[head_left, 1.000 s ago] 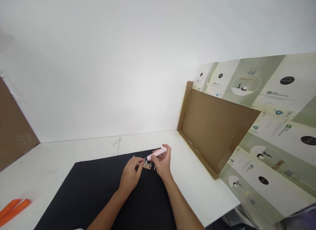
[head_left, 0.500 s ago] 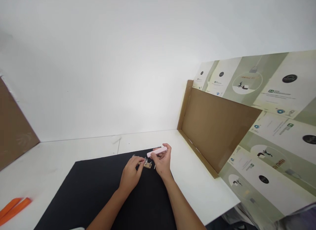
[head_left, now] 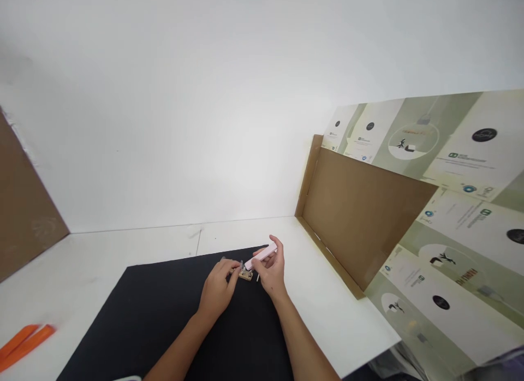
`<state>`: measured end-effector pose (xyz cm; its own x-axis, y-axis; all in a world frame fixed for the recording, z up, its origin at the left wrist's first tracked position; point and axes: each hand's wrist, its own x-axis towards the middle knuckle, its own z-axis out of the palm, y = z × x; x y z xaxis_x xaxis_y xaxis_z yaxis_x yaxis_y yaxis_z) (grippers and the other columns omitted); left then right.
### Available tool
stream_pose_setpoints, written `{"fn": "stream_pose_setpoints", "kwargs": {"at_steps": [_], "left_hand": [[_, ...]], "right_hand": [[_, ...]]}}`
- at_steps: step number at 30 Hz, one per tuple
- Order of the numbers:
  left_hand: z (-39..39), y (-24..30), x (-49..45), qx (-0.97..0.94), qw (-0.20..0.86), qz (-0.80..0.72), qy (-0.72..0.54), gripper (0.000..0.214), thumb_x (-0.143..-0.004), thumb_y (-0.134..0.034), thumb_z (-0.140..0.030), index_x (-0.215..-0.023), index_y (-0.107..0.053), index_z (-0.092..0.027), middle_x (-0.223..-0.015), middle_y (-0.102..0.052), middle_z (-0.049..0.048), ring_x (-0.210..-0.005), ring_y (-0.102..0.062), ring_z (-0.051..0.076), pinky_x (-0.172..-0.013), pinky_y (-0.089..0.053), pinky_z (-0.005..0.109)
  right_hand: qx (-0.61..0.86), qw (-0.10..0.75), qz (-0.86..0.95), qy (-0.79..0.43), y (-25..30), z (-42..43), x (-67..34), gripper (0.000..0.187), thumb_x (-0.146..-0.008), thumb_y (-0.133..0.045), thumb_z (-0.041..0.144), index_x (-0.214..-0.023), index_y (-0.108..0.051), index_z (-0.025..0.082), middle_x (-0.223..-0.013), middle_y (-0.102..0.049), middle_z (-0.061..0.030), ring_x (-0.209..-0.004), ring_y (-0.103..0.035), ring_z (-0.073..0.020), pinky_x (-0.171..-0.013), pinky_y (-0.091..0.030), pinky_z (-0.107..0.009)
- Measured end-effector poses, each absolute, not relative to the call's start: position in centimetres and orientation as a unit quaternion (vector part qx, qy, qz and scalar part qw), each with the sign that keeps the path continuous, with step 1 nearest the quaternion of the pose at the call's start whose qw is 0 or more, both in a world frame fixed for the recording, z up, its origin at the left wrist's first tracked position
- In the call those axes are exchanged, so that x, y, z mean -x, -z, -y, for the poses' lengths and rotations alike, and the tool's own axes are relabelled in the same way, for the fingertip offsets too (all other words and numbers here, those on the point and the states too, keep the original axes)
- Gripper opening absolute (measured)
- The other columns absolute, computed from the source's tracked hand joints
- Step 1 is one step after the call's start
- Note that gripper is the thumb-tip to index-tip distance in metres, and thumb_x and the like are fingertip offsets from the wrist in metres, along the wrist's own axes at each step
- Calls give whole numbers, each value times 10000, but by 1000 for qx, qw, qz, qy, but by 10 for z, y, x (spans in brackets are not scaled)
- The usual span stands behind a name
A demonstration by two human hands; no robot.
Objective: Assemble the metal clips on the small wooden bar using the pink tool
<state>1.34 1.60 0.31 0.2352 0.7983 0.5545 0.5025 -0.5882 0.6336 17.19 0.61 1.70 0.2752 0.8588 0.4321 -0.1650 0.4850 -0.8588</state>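
My left hand point(head_left: 218, 285) pinches the left part of a small wooden strip point(head_left: 246, 275) that bears small clear and dark pieces. The fingers hide much of the strip. My right hand point(head_left: 271, 269) grips a pale pink bar-shaped tool point(head_left: 262, 255) of a kind I cannot make out. Its lower end points down and left, right at the pieces on the strip; whether it touches them is too small to tell. A thin white stick point(head_left: 257, 278) shows just below the right fingers. Both hands are over a black mat point(head_left: 164, 310).
The mat lies on a white table point(head_left: 94, 266) against a white wall. Orange strips point(head_left: 27, 345) lie at the left edge. Right of the hands stands an open cardboard box point(head_left: 364, 206) with printed panels. A brown cardboard panel point(head_left: 24, 206) stands at far left.
My right hand has tilted the pink tool so that its tip is lower and closer to the strip. My left hand stays on the strip, and the view has shifted slightly.
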Motion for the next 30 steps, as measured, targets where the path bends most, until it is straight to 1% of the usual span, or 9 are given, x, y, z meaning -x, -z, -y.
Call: {"fn": "stream_pose_setpoints", "kwargs": {"at_steps": [3, 10, 14, 20, 27, 30], "left_hand": [[-16, -3, -14, -773, 162, -419, -449, 226, -957, -435, -320, -909, -631, -218, -910, -655, 50, -870, -603, 205, -814, -460, 330], [-17, -1, -15, -778, 155, -416, -445, 233, -964, -427, -322, -934, -635, -221, -922, -658, 45, -894, -606, 203, -837, -458, 330], [-17, 0, -14, -776, 148, -421, -445, 223, -961, -438, -319, -937, -636, -220, -922, -658, 41, -897, -603, 201, -838, -457, 329], [-17, 0, -14, -777, 134, -425, -445, 225, -958, -440, -316, -901, -633, -216, -895, -655, 40, -871, -603, 202, -826, -458, 331], [-17, -1, -15, -782, 137, -418, -441, 216, -957, -443, -302, -924, -640, -220, -928, -666, 43, -908, -607, 204, -843, -461, 334], [-18, 1, -15, -780, 135, -421, -443, 212, -957, -443, -306, -940, -635, -217, -946, -667, 48, -920, -605, 211, -849, -463, 345]], "right_hand": [[362, 712, 480, -363, -14, -8, -171, 700, -749, -706, 174, -1333, -328, 253, -877, -657, -8, -675, -648, -147, -648, -585, -299], [387, 726, 465, -327, -9, -13, -171, 652, -756, -719, 193, -1294, -356, 255, -929, -658, -21, -753, -673, -160, -697, -592, -306], [377, 724, 475, -329, -12, -9, -171, 647, -751, -719, 178, -1283, -357, 251, -908, -658, -15, -743, -663, -155, -694, -588, -303], [345, 712, 495, -361, -13, -5, -167, 637, -749, -711, 168, -1266, -350, 258, -880, -658, -5, -667, -643, -142, -624, -573, -280], [379, 739, 455, -321, -13, -10, -169, 631, -747, -717, 179, -1255, -350, 254, -905, -657, -12, -749, -672, -161, -689, -594, -313], [381, 746, 446, -315, -13, -11, -171, 622, -750, -711, 175, -1247, -347, 257, -902, -649, -6, -735, -667, -159, -688, -598, -323]]}}
